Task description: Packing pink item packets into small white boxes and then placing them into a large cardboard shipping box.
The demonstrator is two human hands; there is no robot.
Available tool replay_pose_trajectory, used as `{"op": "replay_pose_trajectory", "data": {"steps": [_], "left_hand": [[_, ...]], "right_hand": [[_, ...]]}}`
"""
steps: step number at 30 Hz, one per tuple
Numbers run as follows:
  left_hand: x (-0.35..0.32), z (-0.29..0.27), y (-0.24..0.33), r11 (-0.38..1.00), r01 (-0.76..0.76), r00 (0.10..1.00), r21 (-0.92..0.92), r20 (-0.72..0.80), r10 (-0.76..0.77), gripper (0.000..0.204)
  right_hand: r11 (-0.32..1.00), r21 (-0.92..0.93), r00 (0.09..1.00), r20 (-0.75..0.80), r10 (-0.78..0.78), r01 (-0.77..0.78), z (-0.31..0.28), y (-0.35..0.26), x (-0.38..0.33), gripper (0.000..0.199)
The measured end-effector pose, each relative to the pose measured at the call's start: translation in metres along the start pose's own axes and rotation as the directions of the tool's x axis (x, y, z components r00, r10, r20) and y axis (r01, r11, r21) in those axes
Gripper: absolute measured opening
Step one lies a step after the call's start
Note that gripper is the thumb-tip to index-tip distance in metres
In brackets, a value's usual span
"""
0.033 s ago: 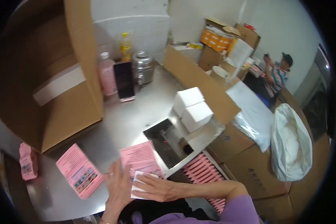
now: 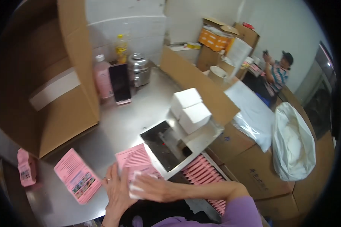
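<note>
A pink printed sheet point(image 2: 135, 156) lies on the metal table in front of me, at the corner of a dark opening. My left hand point(image 2: 117, 185) rests on its left side, fingers stretched out and a ring on one of them. My right hand point(image 2: 155, 188), smeared by motion, presses a folded white cloth or tissue point(image 2: 135, 192) onto the sheet's lower part. Left of my left hand is a stack of pink printed sheets or pouches point(image 2: 77, 176). Farther left stands a crumpled pink packet point(image 2: 26, 168).
A large open carton point(image 2: 75, 113) stands at the left. Behind are a phone point(image 2: 120, 83), a pink bottle point(image 2: 103, 77) and a steel canister point(image 2: 139, 68). White boxes point(image 2: 195, 118) sit beside the opening point(image 2: 165, 145). Pink packs point(image 2: 204, 170) fill a box at right. Another person point(image 2: 278, 73) stands far right.
My right hand and the white cloth have shifted slightly over the pink sheet, and that hand is now blurred. The whole view has moved a little; my left hand stays on the sheet.
</note>
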State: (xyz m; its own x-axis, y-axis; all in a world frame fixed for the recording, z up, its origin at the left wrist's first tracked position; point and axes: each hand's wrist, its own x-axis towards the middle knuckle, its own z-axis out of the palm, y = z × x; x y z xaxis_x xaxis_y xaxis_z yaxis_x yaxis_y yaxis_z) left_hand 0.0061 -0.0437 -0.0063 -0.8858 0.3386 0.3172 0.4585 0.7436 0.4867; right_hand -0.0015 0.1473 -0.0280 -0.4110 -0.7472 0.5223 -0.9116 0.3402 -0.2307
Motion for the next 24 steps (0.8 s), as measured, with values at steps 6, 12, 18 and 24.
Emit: {"op": "replay_pose_trajectory", "data": {"steps": [6, 12, 18, 24], "left_hand": [[0.016, 0.030, -0.002, 0.933, 0.281, 0.956, 0.224, -0.155, -0.251, 0.102], [0.009, 0.013, 0.005, 0.963, 0.193, 0.972, 0.188, 0.100, -0.215, 0.073], [0.019, 0.029, 0.009, 0.958, 0.140, 0.989, 0.249, 0.015, -0.149, 0.055], [0.014, 0.034, -0.004, 0.938, -0.035, 0.991, 0.344, -0.106, 0.076, 0.055]], "right_hand": [[0.896, 0.124, 0.904, 0.105, 0.415, -0.426, 0.026, 0.031, 0.046, 0.021], [0.782, -0.325, 0.813, -0.456, 0.362, -0.531, -0.088, 0.066, 0.021, 0.036], [0.362, -0.571, 0.670, -0.543, 0.507, -0.737, -0.105, 0.144, -0.037, 0.034], [0.372, -0.568, 0.677, -0.568, 0.469, -0.734, -0.106, 0.143, -0.031, 0.019]]}}
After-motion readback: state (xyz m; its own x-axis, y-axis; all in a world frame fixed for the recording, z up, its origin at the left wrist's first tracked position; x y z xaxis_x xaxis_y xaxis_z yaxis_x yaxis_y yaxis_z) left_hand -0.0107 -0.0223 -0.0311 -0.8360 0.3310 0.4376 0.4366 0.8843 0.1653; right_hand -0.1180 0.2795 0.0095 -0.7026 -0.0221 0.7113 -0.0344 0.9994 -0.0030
